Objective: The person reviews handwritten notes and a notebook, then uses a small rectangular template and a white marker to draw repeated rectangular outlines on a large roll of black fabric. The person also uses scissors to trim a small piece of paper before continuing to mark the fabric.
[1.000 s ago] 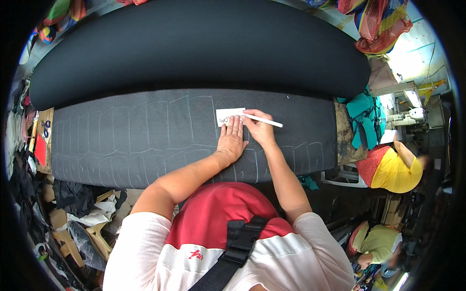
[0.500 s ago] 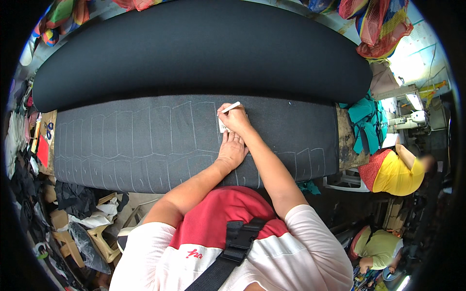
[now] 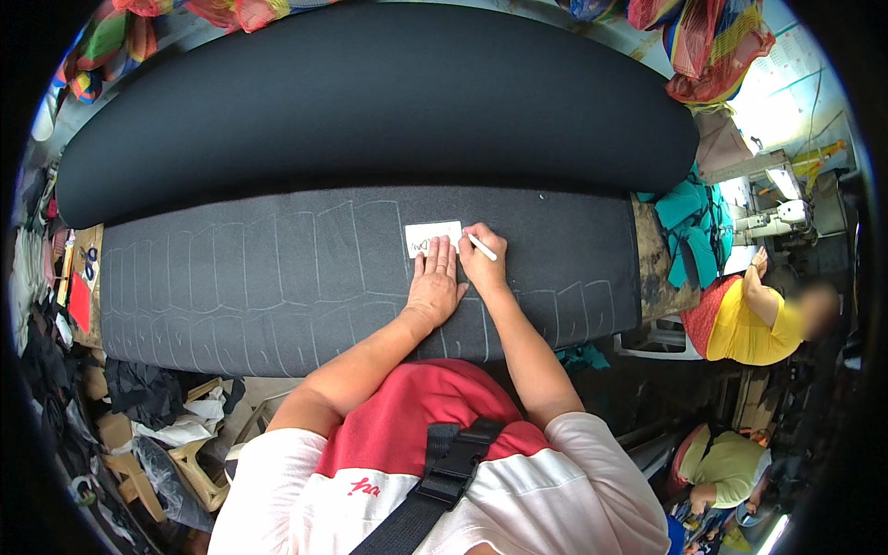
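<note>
Head view: I see my left hand (image 3: 433,287) flat on the white card (image 3: 433,238), keeping it steady on dark cloth (image 3: 277,277); my right hand (image 3: 483,264) pinches the chalk pencil (image 3: 482,247) beside it.

I see a crowded workshop: a long worktable (image 3: 659,268) under a black foam roll (image 3: 370,102), with bright cloth (image 3: 703,42) hanging above. Scrap piles (image 3: 157,425) cover the floor at left. At right, daylight falls on a sewing machine (image 3: 777,217) beside seated workers (image 3: 740,319).
</note>
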`<action>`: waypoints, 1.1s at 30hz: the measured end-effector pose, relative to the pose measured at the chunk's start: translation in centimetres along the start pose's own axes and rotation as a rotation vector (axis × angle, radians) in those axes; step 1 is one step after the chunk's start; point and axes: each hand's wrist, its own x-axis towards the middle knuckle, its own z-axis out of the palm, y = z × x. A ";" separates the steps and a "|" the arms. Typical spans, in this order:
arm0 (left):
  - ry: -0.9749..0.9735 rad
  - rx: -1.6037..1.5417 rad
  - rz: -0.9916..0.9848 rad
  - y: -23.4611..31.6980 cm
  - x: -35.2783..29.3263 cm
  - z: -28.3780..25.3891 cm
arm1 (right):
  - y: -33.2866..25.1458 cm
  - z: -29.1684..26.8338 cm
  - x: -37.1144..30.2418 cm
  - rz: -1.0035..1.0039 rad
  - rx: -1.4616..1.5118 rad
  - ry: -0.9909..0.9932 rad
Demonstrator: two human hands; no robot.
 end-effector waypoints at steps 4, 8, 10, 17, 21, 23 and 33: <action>-0.049 0.020 -0.001 0.0 0.5 -0.9 | 0.2 -2.8 0.1 0.062 -0.117 -0.358; 0.066 -0.028 -0.057 -1.6 3.7 -2.6 | 0.4 -3.3 2.0 0.185 0.131 -0.235; 0.083 -0.023 -0.033 -2.0 4.3 -2.6 | 0.2 -2.6 3.1 0.114 0.224 -0.132; 0.099 -0.046 0.003 -2.3 4.3 -1.7 | -2.5 1.9 5.9 -0.046 0.230 -0.386; 0.102 -0.120 0.044 -2.5 4.4 -1.8 | -3.1 3.4 6.6 -0.093 0.091 -0.658; 0.086 -0.047 0.031 -2.4 4.4 -1.7 | -3.0 4.1 7.2 -0.184 0.012 -0.685; -0.037 0.010 0.011 -2.3 4.6 -2.6 | -2.4 6.6 8.1 -0.062 0.054 -0.297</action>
